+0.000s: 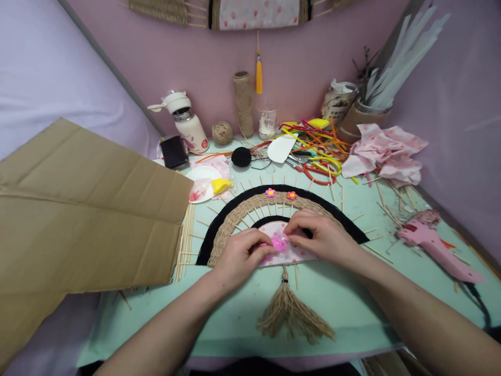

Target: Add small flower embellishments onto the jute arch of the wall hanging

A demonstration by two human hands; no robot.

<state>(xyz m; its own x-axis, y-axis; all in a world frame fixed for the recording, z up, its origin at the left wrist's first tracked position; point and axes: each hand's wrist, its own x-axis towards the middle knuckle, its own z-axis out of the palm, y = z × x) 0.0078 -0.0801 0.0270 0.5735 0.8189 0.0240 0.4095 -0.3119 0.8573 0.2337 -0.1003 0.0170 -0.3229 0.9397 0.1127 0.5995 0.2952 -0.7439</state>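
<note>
Left hand point(240, 256): fingers curled nearly closed, thumb and index pinching one side of a small pink packet point(279, 243), soft-looking stuff in clear film. Right hand point(323, 237): same pinch, fingertips on the film at the other side. Packet sits over the printed fabric panel point(274, 228) at the fan's lower middle; can't tell if it touches the cloth.

Risk 1: film splits under uneven pull, pink stuff drops onto the pale cloth. Likely a stain or stuck residue.

Risk 2: forearms come in low from both sides of the fan point(225, 232). A slip or dropped wrist could bend the thin sticks point(254, 214) or skew the woven band. The pink flower point(270, 192) and coral flower point(291, 195) on the fan's arc could get knocked if poorly bonded; bond not visible.

Risk 3: jute tassel point(289, 308) hangs off the fan's bottom edge, between the forearms. A sleeve or wrist could snag it and drag the fan across the tabletop point(360, 318).

Farther out: glue gun point(434, 245) lies right of the fan, nozzle toward it. Heat unknown; a cable tug could swing it. Cardboard sheet point(90, 209) left of the fan; if bumped, it could slide into the rim.
</note>
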